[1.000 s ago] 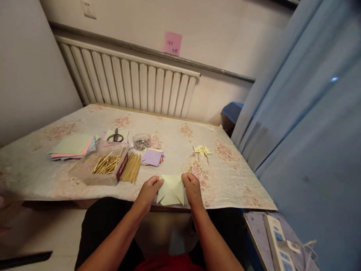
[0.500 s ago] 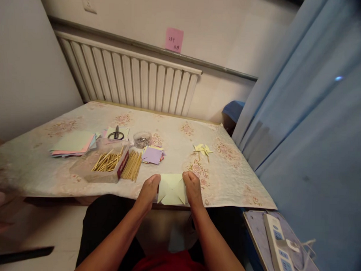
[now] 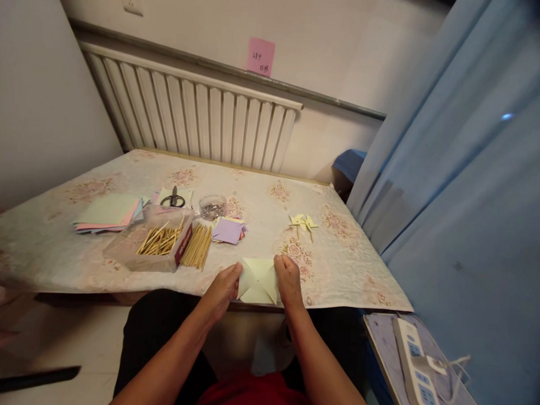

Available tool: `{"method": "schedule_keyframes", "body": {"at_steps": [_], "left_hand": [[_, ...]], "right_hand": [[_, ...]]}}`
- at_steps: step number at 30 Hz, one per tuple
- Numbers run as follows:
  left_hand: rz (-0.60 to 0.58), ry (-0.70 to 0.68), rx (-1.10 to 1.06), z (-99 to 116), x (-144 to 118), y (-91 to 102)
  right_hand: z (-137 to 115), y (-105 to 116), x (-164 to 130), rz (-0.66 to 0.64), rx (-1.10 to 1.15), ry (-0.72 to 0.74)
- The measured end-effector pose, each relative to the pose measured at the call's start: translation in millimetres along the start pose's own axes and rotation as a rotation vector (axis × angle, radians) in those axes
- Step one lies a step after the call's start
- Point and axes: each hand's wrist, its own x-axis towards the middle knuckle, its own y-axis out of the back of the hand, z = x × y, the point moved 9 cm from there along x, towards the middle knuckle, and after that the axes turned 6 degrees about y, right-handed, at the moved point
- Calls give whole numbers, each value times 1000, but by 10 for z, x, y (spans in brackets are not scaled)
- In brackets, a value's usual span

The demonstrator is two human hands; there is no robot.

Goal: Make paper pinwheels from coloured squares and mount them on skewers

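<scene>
The left hand (image 3: pixel 225 283) and right hand (image 3: pixel 289 280) hold a pale green paper square (image 3: pixel 258 280) by its two sides, at the near edge of the surface (image 3: pixel 260 226). The fingers of both hands are pinched on it. Its corners look cut, but they are not folded in, and no stick shows on it. Farther back lie yellow paper pinwheels (image 3: pixel 298 220), two it seems, which look finished. A clear plastic box (image 3: pixel 150 265) has wooden sticks (image 3: pixel 160 240) in it, and more sticks (image 3: pixel 196 247) lie beside it. A round clear bowl (image 3: pixel 201 206) holds tiny shiny bits (image 3: pixel 213 211), too small to name.
</scene>
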Motion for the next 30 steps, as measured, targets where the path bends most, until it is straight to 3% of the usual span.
{"method": "schedule_keyframes", "body": {"at_steps": [3, 7, 22, 30], "left_hand": [[-131, 25, -126, 12, -16, -115], [-180, 51, -164, -23, 19, -148], [-190, 89, -130, -155, 62, -181], [-127, 96, -89, -242, 99, -112]], "right_hand": [[-11, 0, -3, -5, -8, 8], [-1, 3, -4, -6, -17, 0], [-16, -20, -11, 2, -33, 33], [-11, -65, -39, -7, -53, 46]]}}
